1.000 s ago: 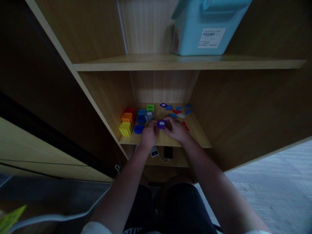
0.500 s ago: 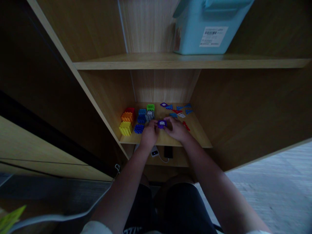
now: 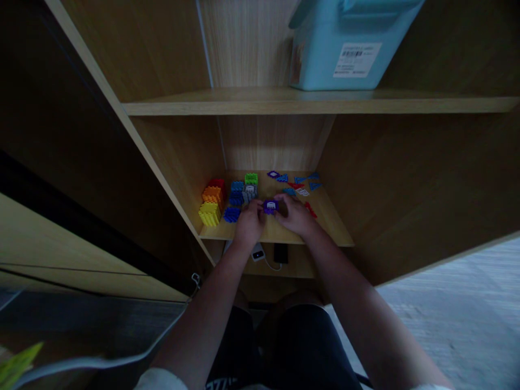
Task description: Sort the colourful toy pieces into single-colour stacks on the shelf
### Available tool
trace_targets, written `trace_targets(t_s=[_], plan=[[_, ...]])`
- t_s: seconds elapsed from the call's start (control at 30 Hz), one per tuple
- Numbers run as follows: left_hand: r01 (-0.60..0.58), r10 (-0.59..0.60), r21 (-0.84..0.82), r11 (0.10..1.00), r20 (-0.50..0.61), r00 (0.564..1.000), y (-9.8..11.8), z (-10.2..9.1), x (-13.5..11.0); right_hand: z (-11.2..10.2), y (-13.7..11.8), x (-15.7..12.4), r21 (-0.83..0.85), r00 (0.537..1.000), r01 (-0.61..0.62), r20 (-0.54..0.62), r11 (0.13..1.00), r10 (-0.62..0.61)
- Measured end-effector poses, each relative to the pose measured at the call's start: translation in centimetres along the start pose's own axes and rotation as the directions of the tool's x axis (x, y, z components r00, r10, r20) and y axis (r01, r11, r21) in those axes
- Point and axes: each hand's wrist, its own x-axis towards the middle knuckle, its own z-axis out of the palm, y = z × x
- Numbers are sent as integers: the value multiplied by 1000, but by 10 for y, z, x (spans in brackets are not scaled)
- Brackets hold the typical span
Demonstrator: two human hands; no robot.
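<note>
Between both hands is a small purple toy building tile piece [image 3: 270, 206] with a pale patterned centre, above the front of the middle shelf. My left hand [image 3: 250, 219] closes its fingertips on the piece's left side. From the other side, my right hand [image 3: 293, 213] pinches it with thumb and fingers. Left of my hands stand stacks of toy tiles: yellow [image 3: 210, 214], orange [image 3: 213, 195], red [image 3: 218, 184], dark blue [image 3: 232, 215], grey [image 3: 249, 193] and green [image 3: 251, 178]. Loose blue triangles [image 3: 314, 186] and a red tile [image 3: 311, 209] lie to the right.
A light blue bin [image 3: 337, 59] stands on the upper shelf [image 3: 244, 108], overhanging the work area. Below the middle shelf lie a white device [image 3: 258, 253] with a cable and a black phone-like slab [image 3: 280, 253]. Cabinet walls close in both sides.
</note>
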Motion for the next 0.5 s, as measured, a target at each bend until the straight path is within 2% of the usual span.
trace_targets(t_s=[0.5], plan=[[-7,7,-17,1000,-5,1000,2,-2,0,2,3,1,59,999,26,27,998,-28]])
